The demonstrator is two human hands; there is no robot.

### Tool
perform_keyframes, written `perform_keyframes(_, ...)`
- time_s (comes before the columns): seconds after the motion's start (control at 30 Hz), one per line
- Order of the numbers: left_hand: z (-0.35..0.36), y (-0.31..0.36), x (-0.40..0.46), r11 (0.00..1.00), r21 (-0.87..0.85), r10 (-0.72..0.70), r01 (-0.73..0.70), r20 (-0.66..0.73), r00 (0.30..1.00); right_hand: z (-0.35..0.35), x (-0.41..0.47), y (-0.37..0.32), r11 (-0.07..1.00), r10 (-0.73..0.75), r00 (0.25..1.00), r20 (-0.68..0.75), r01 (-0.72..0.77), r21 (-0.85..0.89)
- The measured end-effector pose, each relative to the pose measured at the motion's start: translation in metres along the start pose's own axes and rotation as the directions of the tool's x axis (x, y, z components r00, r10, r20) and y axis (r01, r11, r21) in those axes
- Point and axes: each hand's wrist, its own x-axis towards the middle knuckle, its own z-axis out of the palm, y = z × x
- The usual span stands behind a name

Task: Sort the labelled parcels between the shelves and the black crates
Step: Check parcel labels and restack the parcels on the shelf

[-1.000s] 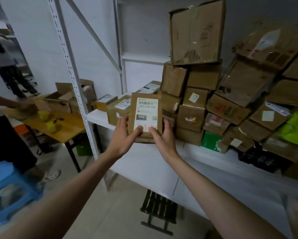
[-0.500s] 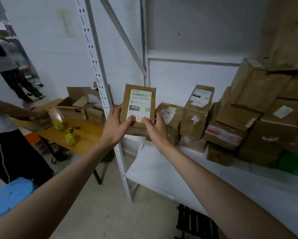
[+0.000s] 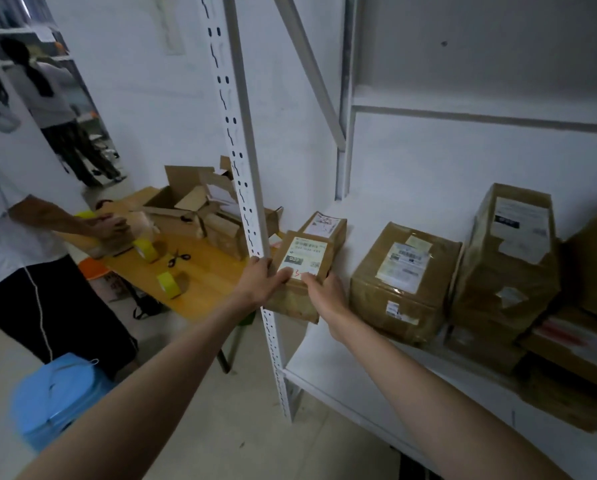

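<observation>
Both my hands hold a labelled parcel at the left end of a white shelf

My left hand (image 3: pixel 260 284) curls round the left side of the small brown parcel (image 3: pixel 299 271), thumb on its printed label; my right hand (image 3: pixel 326 292) grips its right side, fingers wrapped underneath. The parcel sits at the shelf's (image 3: pixel 324 368) front left corner, tight beside the perforated upright post (image 3: pixel 245 188), with another small parcel (image 3: pixel 324 226) just behind it and a larger taped box (image 3: pixel 402 282) near on the right. I cannot tell whether it rests fully on the shelf. Risk, as I judge it: my left hand is against the post, so the parcel could catch there, or tip off the front edge if I let go with it overhanging
</observation>
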Motion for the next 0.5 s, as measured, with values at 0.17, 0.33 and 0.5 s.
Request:
perform_keyframes(0.17, 0.018, -0.012, 0.055, 0.998, 0.06, -0.011, 0.007, 0.064, 0.998, 0.006, 0.039, 0.002, 0.998, 0.023, 1.0, -0.005, -0.024, -0.064)
perform_keyframes(0.33, 0.026, -0.007, 0.087, 0.994, 0.112, 0.008, -0.019, 0.098, 0.995, 0.002, 0.067, -0.007, 0.997, 0.014, 1.0, -0.009, -0.015, -0.078)
perform_keyframes(0.5, 0.026, 0.015, 0.096, 0.974, 0.184, 0.109, -0.133, 0.136, 0.985, -0.012, 0.062, -0.032, 0.992, -0.086, 0.995, -0.057, 0.08, -0.098)
